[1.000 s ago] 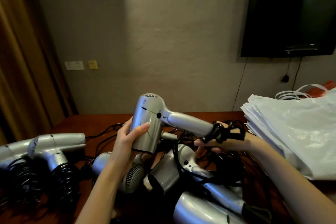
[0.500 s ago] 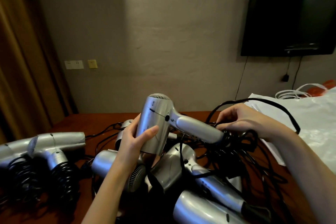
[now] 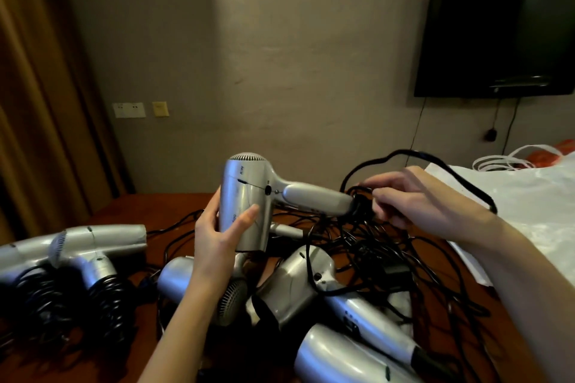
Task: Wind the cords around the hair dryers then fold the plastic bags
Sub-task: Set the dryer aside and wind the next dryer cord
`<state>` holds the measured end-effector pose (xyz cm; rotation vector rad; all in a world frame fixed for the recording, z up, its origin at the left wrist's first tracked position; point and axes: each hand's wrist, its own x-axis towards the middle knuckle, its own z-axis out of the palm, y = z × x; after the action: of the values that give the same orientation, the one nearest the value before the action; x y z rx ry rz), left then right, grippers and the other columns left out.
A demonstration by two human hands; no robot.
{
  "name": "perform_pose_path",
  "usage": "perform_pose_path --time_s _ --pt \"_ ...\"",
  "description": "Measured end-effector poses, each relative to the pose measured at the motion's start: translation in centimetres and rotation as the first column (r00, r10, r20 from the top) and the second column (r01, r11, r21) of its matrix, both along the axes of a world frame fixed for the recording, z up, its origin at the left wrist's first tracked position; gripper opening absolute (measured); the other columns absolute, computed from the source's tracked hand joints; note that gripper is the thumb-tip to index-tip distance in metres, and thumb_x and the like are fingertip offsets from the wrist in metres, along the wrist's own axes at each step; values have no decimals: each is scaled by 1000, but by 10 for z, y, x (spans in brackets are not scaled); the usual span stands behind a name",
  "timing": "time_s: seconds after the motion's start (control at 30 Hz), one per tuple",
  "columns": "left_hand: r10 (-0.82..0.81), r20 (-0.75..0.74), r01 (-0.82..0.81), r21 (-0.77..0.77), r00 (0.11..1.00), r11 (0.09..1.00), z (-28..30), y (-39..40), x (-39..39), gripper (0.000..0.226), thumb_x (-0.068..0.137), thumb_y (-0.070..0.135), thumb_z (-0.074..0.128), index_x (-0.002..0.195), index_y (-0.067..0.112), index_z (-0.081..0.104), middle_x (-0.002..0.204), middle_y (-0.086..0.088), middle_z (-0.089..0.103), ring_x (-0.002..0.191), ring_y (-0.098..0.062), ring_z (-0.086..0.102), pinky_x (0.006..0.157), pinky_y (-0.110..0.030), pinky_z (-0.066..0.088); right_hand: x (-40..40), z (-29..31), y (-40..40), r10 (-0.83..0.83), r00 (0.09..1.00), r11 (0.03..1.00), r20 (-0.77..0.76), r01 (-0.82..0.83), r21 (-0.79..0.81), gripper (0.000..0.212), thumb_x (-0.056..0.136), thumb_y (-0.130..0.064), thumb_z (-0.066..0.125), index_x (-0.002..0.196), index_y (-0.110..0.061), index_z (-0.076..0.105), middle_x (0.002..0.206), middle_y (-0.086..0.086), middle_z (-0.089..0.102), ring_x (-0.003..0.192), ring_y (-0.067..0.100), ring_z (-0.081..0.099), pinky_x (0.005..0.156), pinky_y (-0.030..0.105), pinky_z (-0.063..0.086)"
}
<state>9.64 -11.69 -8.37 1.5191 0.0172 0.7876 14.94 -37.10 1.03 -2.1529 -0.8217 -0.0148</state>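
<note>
Left hand (image 3: 217,236) grips the dryer (image 3: 249,199) barrel (raised); right hand (image 3: 413,199) pinches its cord (image 3: 460,179) at the handle.

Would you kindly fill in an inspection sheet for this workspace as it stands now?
Surface: dark wooden table, mostly covered.
Job's things: silver hair dryer held up; two wound dryers at left; unwound dryers piled in the middle; plastic bags stacked at right.
Clutter: nothing seen.
Grips: left hand grips the dryer barrel; right hand pinches the cord at the handle end.
Cables: black tangle on the table.
Surroundings: wall television, wall sockets, curtain.
</note>
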Motion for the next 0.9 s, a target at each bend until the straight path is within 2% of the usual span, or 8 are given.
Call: perform_pose_path --time_s 0.07,0.17,0.23,0.33,0.53,0.67,0.77,0.9 --pt "29 5 -29 -34 1000 999 -1 -1 1 80 58 54 74 127 17 61 109 -6 71 100 -25 69 88 -53 55 -3 -2 5 55 967 982 -247 -8 189 25 100 1 35 120 -3 50 65 12 62 42 7 51 45 15 41" --pt "62 9 -61 -71 998 996 -1 -1 2 81 57 55 73 128 17 61 110 -6 71 100 -25 69 84 -45 56 -5 -5 6 186 880 942 -438 -34 333 20 103 -5 31 118 -6 44 83 19 72 60 17 65 52 19 50" --pt "84 14 -83 -97 996 992 -1 0 2 85 55 55 73 128 15 61 111 -8 71 100 -23 69 82 -39 55 -2 -6 4 215 865 935 -454 -48 350 19 103 -8 33 116 -6 46 95 17 73 73 19 69 58 21 52" --pt "115 6 -113 -145 993 983 -2 3 3 87 55 55 75 130 13 59 115 -9 70 102 -25 68 91 -47 54 2 -9 1 287 838 903 -465 -75 423 27 97 -3 41 119 -12 55 103 10 73 79 19 69 68 26 53" --pt "147 27 -140 -178 989 974 -1 1 4 82 56 55 72 126 13 62 107 -6 71 92 -17 69 84 -38 55 13 -21 8 516 599 754 -612 21 656 47 76 -4 59 121 -16 66 82 10 64 66 18 66 64 43 59" --pt "140 56 -128 -180 989 975 0 -2 3 78 57 54 71 124 14 63 99 3 73 87 -6 70 71 -21 55 12 -27 16 529 605 708 -595 71 702 41 80 -8 54 116 -20 69 76 7 63 51 11 58 55 36 59" --pt "134 53 -121 -205 990 971 0 -1 3 72 58 53 71 121 17 65 96 5 74 88 -9 71 71 -23 53 11 -27 17 523 622 695 -583 84 714 38 82 -14 54 117 -23 67 74 5 62 45 8 50 49 29 55" --pt "128 41 -114 -246 991 963 -1 2 3 73 58 53 73 122 18 65 102 -4 74 93 -20 71 75 -32 53 14 -33 18 631 519 637 -577 78 767 58 58 -17 88 113 -25 72 75 5 63 46 9 53 52 32 58"
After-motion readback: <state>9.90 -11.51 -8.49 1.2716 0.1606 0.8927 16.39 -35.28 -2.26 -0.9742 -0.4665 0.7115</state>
